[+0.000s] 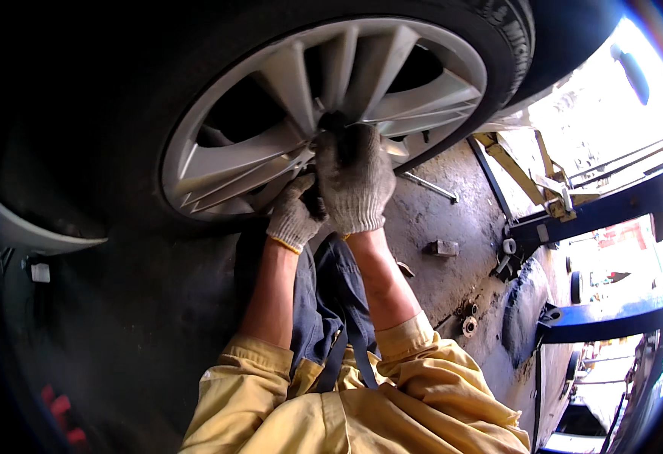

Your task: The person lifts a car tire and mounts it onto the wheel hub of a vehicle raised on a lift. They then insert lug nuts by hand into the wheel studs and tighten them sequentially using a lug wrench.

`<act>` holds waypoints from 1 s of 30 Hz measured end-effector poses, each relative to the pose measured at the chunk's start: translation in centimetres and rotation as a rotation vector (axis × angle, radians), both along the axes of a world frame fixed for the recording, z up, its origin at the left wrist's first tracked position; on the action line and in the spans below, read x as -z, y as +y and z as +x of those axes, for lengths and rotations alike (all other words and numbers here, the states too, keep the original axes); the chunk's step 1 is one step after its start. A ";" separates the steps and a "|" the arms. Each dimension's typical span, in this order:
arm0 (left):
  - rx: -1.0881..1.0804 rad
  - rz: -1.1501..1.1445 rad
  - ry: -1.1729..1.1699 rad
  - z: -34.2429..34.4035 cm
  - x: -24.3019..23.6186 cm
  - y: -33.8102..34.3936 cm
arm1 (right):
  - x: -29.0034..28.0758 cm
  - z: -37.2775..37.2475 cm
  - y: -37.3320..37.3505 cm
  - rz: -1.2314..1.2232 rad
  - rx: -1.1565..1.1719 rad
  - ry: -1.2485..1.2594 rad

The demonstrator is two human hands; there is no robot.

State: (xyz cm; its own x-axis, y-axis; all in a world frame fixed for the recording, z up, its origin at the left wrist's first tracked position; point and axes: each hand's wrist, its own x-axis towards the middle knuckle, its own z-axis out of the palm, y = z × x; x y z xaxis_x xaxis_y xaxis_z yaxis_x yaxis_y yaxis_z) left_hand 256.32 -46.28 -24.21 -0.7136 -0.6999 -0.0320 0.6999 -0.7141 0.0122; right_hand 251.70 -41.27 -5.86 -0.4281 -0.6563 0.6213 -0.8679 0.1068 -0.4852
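A car wheel with a silver multi-spoke rim [280, 79] and a black tyre [507, 45] fills the top of the view. My right hand [356, 180], in a dirty white knit glove, is closed at the hub, its darkened fingers against the wheel's centre. Lower and to the left, my left hand [299, 212] wears a matching glove, with its fingers curled in beside the lower spokes. Whatever either hand grips is hidden by the gloves and the shadow at the hub.
On the concrete floor to the right lie a metal bar [432, 187], a small block [443, 247] and a round metal part [470, 326]. Farther right are blue steel beams [619, 319] and a yellow metal frame [514, 171]. Deep shadow covers the left.
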 end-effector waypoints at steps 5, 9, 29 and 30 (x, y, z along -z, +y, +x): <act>0.000 0.054 -0.122 0.4 -2.1 0.5 | -0.3 0.2 -0.8 -0.113 -0.158 -0.219; -0.032 0.084 -0.145 0.6 -3.3 0.7 | -0.4 -0.3 -0.3 0.022 -0.470 -1.367; -0.035 0.063 -0.192 0.0 -0.7 0.4 | 0.7 1.0 -0.8 -0.158 -0.118 -0.106; -0.035 0.065 -0.112 -0.1 -0.7 0.5 | 0.7 0.8 -0.9 -0.153 -0.073 -0.027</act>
State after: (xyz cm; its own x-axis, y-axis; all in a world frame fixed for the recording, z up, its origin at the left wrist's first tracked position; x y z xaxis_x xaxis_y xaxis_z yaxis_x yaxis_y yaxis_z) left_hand 256.18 -45.82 -23.55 -0.6782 -0.7180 -0.1563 0.7211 -0.6913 0.0463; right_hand 252.54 -42.19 -6.55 -0.4005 -0.5852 0.7051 -0.8569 -0.0333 -0.5144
